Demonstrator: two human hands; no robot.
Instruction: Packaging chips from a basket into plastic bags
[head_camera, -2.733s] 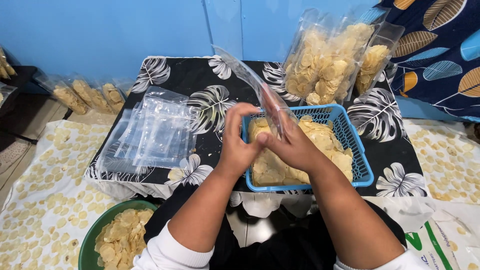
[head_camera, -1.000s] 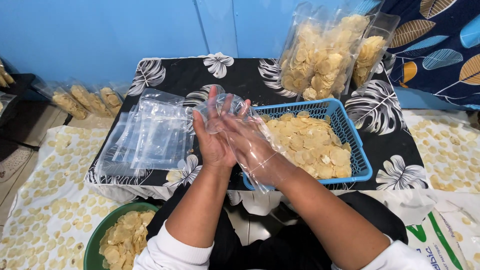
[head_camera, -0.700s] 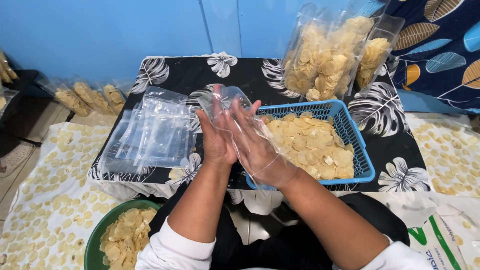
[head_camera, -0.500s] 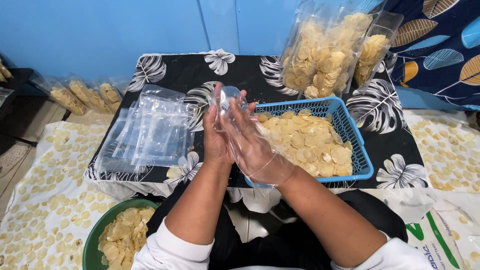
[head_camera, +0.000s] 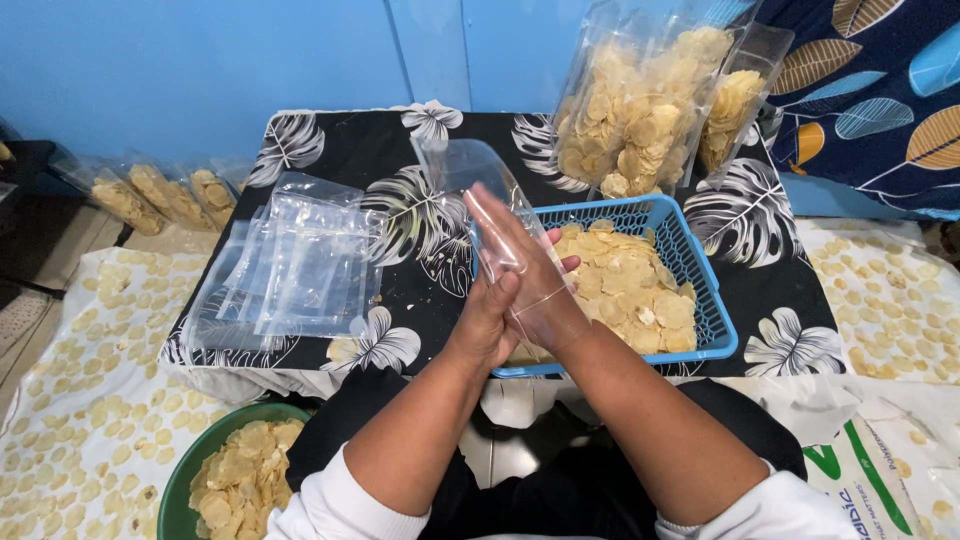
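Rubbing an empty clear plastic bag (head_camera: 478, 200) between flat palms, just above the near-left corner of the blue basket (head_camera: 712, 300) of pale chips (head_camera: 630, 285). Left hand (head_camera: 490, 315) and right hand (head_camera: 530, 270) pressed together, fingers (head_camera: 500, 215) straight and closed flat on the bag. Probably working the bag's mouth apart, though the film is too sheer to be sure. Next: parting the mouth wide enough for filling. Stack of spare bags (head_camera: 290, 265) lying left on the leaf-print surface (head_camera: 400, 145); filled bags (head_camera: 640, 110) standing behind.
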